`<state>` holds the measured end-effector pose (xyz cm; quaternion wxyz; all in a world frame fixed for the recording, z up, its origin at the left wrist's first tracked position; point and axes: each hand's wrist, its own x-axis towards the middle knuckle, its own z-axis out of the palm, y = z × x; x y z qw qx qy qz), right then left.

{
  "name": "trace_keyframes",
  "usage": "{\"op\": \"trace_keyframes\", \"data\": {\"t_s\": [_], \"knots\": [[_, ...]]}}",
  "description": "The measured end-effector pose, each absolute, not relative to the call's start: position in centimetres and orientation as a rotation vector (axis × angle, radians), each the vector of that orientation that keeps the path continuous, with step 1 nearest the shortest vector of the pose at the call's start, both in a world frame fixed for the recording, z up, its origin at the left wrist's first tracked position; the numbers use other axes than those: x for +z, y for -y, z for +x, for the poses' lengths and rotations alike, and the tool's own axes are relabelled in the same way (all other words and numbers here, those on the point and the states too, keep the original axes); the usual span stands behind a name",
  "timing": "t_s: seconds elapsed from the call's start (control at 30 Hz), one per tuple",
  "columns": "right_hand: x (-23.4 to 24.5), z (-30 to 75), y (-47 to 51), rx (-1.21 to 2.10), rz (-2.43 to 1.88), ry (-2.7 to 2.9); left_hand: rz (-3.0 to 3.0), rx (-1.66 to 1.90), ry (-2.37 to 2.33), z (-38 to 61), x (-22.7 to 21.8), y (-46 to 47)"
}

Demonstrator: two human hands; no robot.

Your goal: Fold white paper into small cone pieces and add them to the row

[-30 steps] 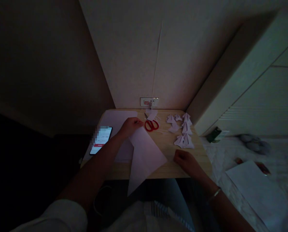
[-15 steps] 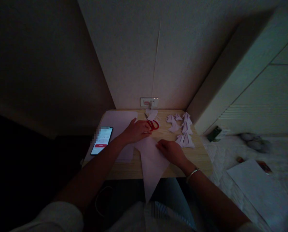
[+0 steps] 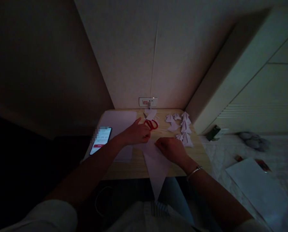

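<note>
A sheet of white paper (image 3: 156, 166) lies under both hands, its pointed lower end hanging over the table's front edge toward my lap. My right hand (image 3: 172, 149) pinches the paper near its upper right, fingers curled. At the upper left of the sheet, my left hand (image 3: 137, 132) has its fingers curled down onto the paper, with the thumb raised; the fingertips are partly hidden. Just beyond my left hand lie scissors with red handles (image 3: 151, 125), their blades partly covered by paper scraps (image 3: 150, 114).
Several folded paper shapes (image 3: 186, 129) stand at the table's right. On the left, a lit phone (image 3: 100, 140) rests on white sheets (image 3: 121, 120). A wall socket (image 3: 148, 102) holds a plug behind the table (image 3: 199, 161). A white sheet (image 3: 255, 183) lies on the bedding at right.
The paper's lower point has swung to the right. My left hand's fingers have curled in more, and my right hand has shifted slightly left.
</note>
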<state>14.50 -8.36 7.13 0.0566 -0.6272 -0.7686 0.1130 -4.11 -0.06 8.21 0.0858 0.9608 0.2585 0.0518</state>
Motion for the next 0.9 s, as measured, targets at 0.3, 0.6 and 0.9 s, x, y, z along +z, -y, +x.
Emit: {"op": "trace_keyframes", "data": {"t_s": [0.3,0.6,0.9], "knots": [[7.5,15.6,8.6,0.393,-1.814,2.307,2.938,0.153,-0.803,-6.8,8.1,-0.7],[7.8,16.8,9.3,0.517,-1.773,2.284,2.885,0.156,-0.941,-10.5,7.0,-2.4],[4.8,17.9,8.9,1.197,-1.631,1.575,1.759,0.648,-1.132,-10.6,4.1,-0.5]]}}
